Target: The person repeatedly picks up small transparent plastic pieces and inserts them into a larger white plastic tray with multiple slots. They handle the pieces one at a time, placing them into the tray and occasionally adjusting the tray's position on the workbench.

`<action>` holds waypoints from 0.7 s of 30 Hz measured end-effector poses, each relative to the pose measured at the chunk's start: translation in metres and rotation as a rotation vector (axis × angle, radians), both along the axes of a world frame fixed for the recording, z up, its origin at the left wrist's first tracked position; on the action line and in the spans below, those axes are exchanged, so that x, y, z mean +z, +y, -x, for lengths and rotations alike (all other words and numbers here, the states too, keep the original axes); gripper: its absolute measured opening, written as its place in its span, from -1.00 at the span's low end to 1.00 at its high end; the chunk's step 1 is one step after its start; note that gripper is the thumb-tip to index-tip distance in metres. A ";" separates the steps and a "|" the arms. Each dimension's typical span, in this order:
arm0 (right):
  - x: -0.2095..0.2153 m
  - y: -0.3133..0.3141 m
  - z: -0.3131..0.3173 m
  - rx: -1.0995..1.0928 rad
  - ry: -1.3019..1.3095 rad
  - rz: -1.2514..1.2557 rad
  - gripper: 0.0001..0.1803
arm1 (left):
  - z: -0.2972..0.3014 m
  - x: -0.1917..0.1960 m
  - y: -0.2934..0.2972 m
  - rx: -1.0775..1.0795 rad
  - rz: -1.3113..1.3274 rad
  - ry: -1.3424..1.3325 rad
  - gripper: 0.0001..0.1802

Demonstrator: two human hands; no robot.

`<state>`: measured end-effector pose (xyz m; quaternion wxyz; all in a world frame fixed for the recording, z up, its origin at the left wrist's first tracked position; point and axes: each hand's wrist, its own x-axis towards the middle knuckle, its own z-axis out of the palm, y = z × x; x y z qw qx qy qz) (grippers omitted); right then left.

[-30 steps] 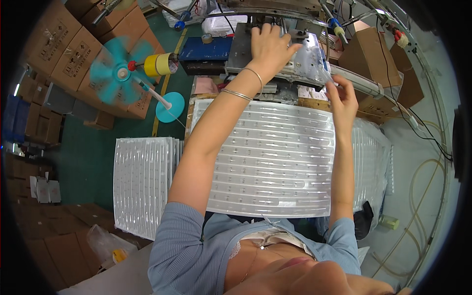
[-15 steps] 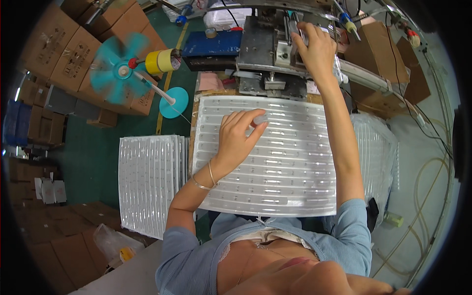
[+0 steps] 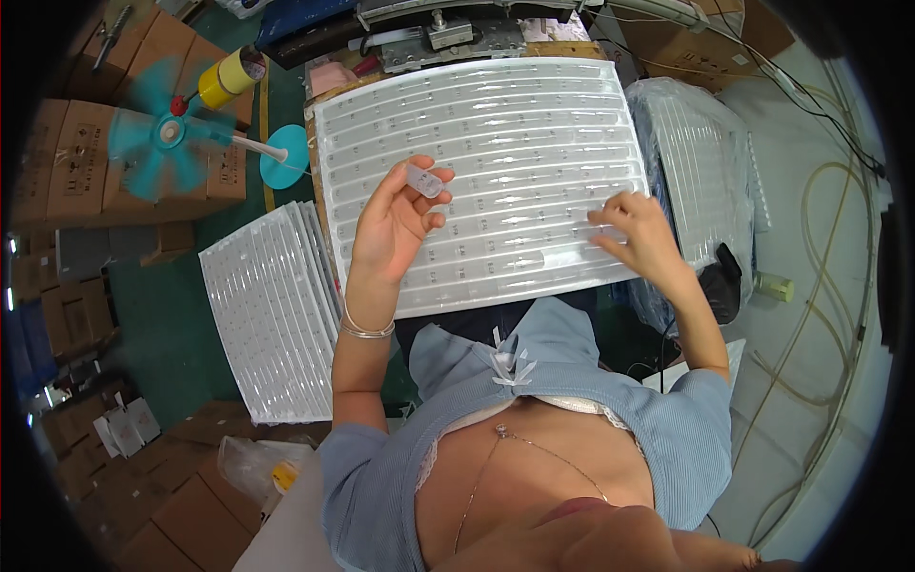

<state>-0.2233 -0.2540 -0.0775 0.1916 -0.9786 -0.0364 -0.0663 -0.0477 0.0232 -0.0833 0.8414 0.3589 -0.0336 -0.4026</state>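
Observation:
A large white tray (image 3: 477,315) lies in front of me, with rows of small clear pieces and shiny see-through strips running across it. Over its left part, my left hand (image 3: 396,229) is turned partly palm up and pinches a small translucent plastic piece (image 3: 424,181) between thumb and fingers. My right hand (image 3: 648,238) hovers at the tray's right edge. Its fingers are bent, with the thumb apart from them, and nothing shows between them. Whether its fingertips touch the tray, I cannot tell.
A metal machine bed (image 3: 448,43) stands beyond the tray. Stacked similar trays (image 3: 272,315) are at the left, and wrapped ones (image 3: 710,172) at the right. A turquoise fan (image 3: 172,132) spins at the far left beside cardboard boxes (image 3: 81,157).
My right hand has come back from the machine to the tray's right edge. My left hand has turned its palm up, still holding the translucent piece. The view has tilted down.

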 end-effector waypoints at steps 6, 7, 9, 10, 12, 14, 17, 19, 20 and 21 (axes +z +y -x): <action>-0.022 0.009 0.025 0.079 0.093 0.100 -0.74 | 0.011 0.001 -0.007 -0.008 0.078 0.014 -0.67; -0.020 0.008 0.023 0.068 0.079 0.015 -0.75 | 0.011 0.002 -0.007 0.005 0.054 -0.022 -0.68; -0.014 0.003 0.018 0.056 0.053 -0.153 -0.77 | 0.012 0.002 -0.008 0.041 -0.006 -0.086 -0.69; -0.006 0.001 0.012 -0.028 0.063 -0.321 -0.80 | 0.012 0.001 -0.008 0.070 -0.040 -0.123 -0.70; -0.014 -0.016 -0.002 -0.239 -0.025 -0.543 -0.80 | 0.008 0.006 -0.013 0.099 -0.115 -0.198 -0.73; -0.021 -0.039 -0.021 -0.420 -0.087 -0.739 -0.81 | 0.002 0.010 -0.022 0.094 -0.215 -0.269 -0.76; -0.007 -0.043 -0.049 -0.541 -0.125 -1.002 -0.82 | -0.010 0.008 -0.033 0.151 -0.506 -0.753 -0.76; -0.011 -0.046 -0.068 -0.482 -0.183 -1.031 -0.81 | -0.019 0.014 -0.037 0.250 -0.763 -1.141 -0.76; -0.008 -0.040 -0.078 -0.470 -0.209 -1.060 -0.81 | -0.024 0.016 -0.039 0.275 -0.838 -1.251 -0.76; -0.006 -0.035 -0.089 -0.460 -0.235 -1.090 -0.81 | -0.031 0.018 -0.040 0.298 -0.912 -1.362 -0.76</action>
